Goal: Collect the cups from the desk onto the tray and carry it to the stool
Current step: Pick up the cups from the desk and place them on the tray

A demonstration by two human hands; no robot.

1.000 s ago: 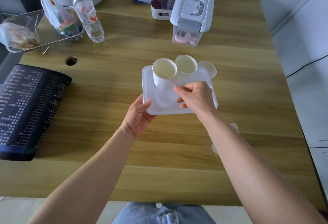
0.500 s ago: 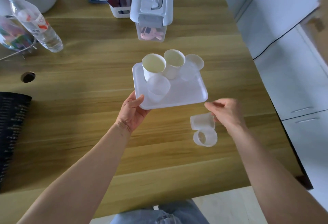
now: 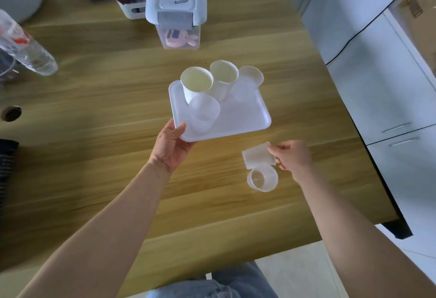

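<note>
My left hand (image 3: 173,147) grips the lower-left corner of the white tray (image 3: 245,118) at frame centre, thumb on the rim, fingers underneath, tray held above the wooden desk (image 3: 99,113). 4 cups on it: 2 white paper cups (image 3: 197,85) (image 3: 223,78) upright along the upper edge, 1 frosted plastic cup (image 3: 247,83) to their right at the upper-right corner, another frosted cup (image 3: 204,113) lower left, just beside my thumb. My right hand (image 3: 291,156), lower right of the tray, pinches a translucent cup (image 3: 258,156) tipped sideways w/ fingertips closed on its end. Just below it, touching or nearly, a clear cup (image 3: 262,178) stands open-side up on the desk. Top centre: lidded storage box (image 3: 177,5) w/ a pink item inside. Left edge: water bottle (image 3: 26,47), blurred. Right side: white cabinets (image 3: 387,90).
</note>
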